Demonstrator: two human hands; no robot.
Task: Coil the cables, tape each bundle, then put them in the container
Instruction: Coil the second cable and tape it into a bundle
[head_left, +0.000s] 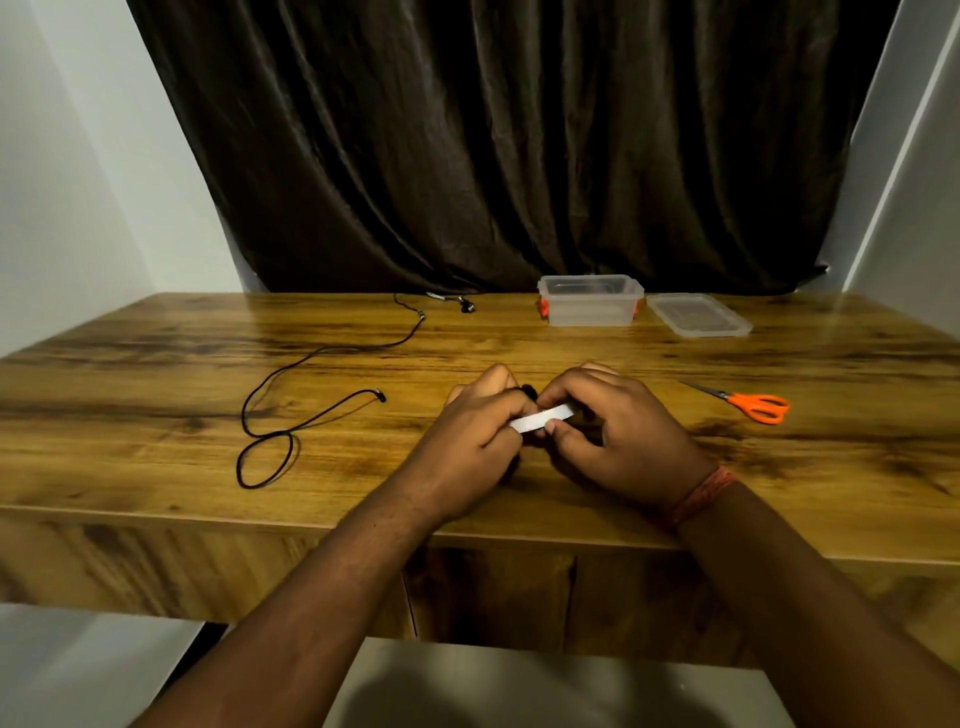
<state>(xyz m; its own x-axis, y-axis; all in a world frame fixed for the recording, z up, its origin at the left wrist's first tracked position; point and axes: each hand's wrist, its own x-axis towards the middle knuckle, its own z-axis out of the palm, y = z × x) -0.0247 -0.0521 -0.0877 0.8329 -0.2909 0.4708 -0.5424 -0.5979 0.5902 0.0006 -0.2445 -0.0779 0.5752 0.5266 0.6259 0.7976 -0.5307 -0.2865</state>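
Two bare forearms reaching in from the near edge, meeting over the wooden table (156, 374). Left hand (470, 431) curled, fingertips pinching one end of a white strip of tape (543, 417); right hand (608, 431) curled too, thumb and fingers pinching the other end of the same strip. Tape drawn taut between both hands, flat, pale, slightly tilted up toward the right hand. Just behind the tape, between the knuckles, a small dark patch of black cable bundle (529, 389), mostly hidden by the fingers; cannot tell how tightly wound or which hand bears it. Orange thread band (701, 493) around the right wrist.

Left of the left hand, well apart: a loose black cable (270, 379) lying uncoiled on the table, thin, matte, looping once near the front, then trailing away toward the far edge, a small plug at its near end pointing toward the hands. At its far end, small dark earpiece-like parts, too small to tell exactly.

Right of the right hand, apart: scissors (748, 402) with orange handles, blades shut, tips pointing away to the left.

Beyond both hands, toward the dark curtain (493, 145): a clear plastic container (589, 306) with orange latches, uncovered, and just beside it on the right its clear lid (698, 314) lying flat.
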